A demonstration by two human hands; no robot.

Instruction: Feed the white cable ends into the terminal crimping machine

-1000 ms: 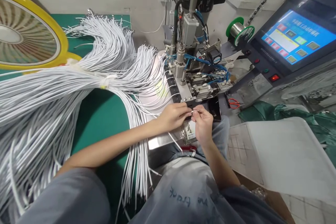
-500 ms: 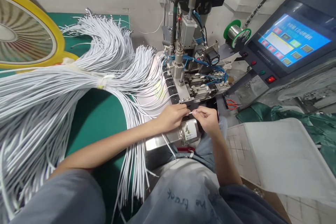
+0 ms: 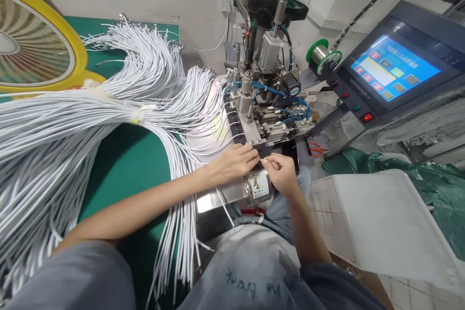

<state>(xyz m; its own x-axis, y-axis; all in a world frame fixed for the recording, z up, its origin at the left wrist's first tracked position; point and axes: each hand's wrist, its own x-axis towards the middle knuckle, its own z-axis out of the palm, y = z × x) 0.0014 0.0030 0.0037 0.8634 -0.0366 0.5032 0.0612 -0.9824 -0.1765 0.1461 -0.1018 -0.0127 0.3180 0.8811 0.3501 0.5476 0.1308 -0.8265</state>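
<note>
My left hand (image 3: pixel 238 161) is closed on the end of a white cable, just in front of the machine (image 3: pixel 254 111) with metal cylinders and blue tubes. My right hand (image 3: pixel 280 170) is pinched round the same cable end, its fingertips almost meeting the left ones. Below the hands lies a labelled metal cylinder (image 3: pixel 259 185). Several white cables run from the machine's black edge into a large bundle (image 3: pixel 141 115) tied with a band. Between my fingers, the cable tip is mostly hidden.
A yellow fan (image 3: pixel 78 53) stands at the left. A control panel (image 3: pixel 395 68) with a lit screen, a solder spool (image 3: pixel 321 54), orange-handled scissors (image 3: pixel 317 149) and a white tray (image 3: pixel 392 223) are at the right.
My fingertips have come closer together, and less of the white cable end shows between them. The view has shifted slightly, and the machine's tall upper cylinder now leans more to the right.
</note>
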